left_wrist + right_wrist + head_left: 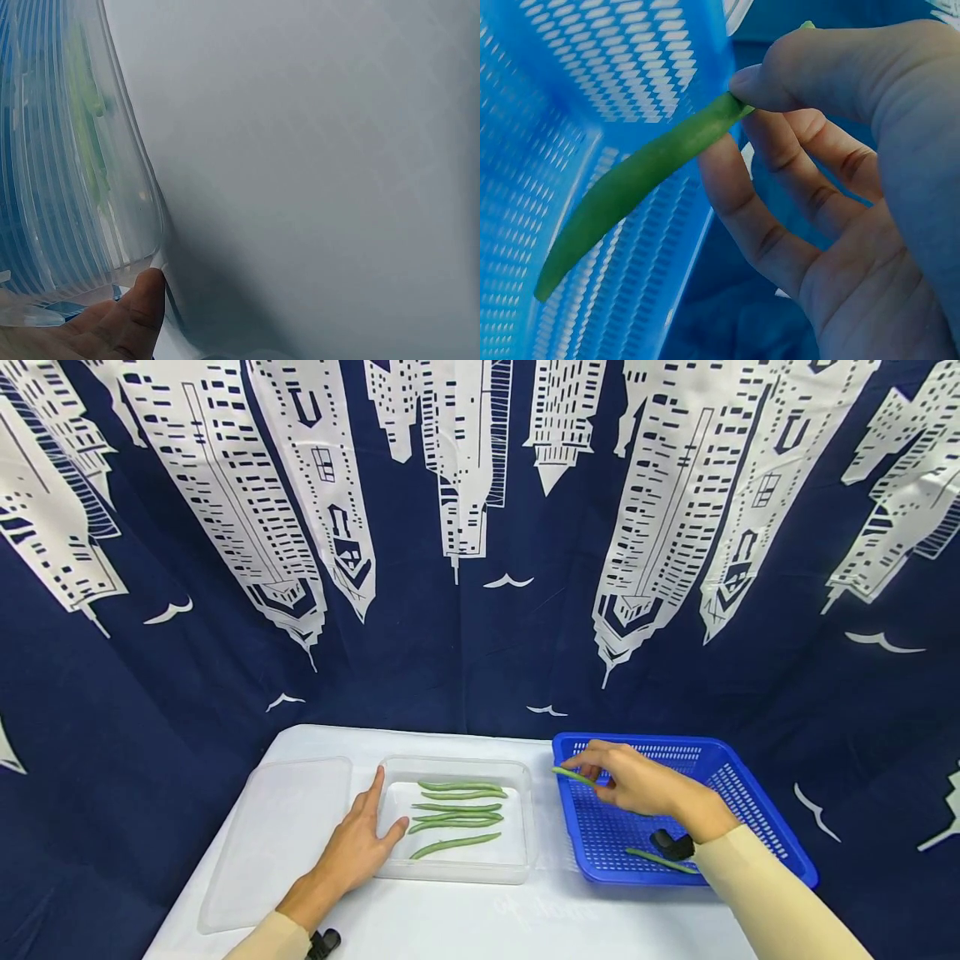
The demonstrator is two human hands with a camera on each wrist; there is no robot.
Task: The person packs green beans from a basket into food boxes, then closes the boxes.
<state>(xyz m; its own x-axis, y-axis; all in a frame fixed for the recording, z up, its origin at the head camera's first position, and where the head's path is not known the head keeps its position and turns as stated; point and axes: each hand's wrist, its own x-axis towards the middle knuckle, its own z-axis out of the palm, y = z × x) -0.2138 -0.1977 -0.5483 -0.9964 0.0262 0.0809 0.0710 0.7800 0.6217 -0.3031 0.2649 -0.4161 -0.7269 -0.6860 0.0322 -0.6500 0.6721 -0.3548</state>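
Here our right hand (637,785) pinches a green bean (573,775) between thumb and forefinger, holding it above the left rim of the blue basket (757,802), at about three o'clock from the clear container (525,827); the right wrist view shows the bean (641,176) gripped only near one end, the rest sticking out free. Our left hand (358,847) lies flat with fingers straight against the container's nine o'clock wall, thumb touching its side, holding nothing. Inside the container lie five beans (457,814) side by side, running from nine to three o'clock. One more bean (660,860) rests on the basket floor near our right wrist, at six o'clock in the basket. The container's lid (277,835) lies on the white table (465,918) just beside our left hand, at nine o'clock. We judge the main risk to be the end-only pinch: the bean could swivel or slip out and land on the table between basket and container. The container could also slide if our left hand presses unevenly.
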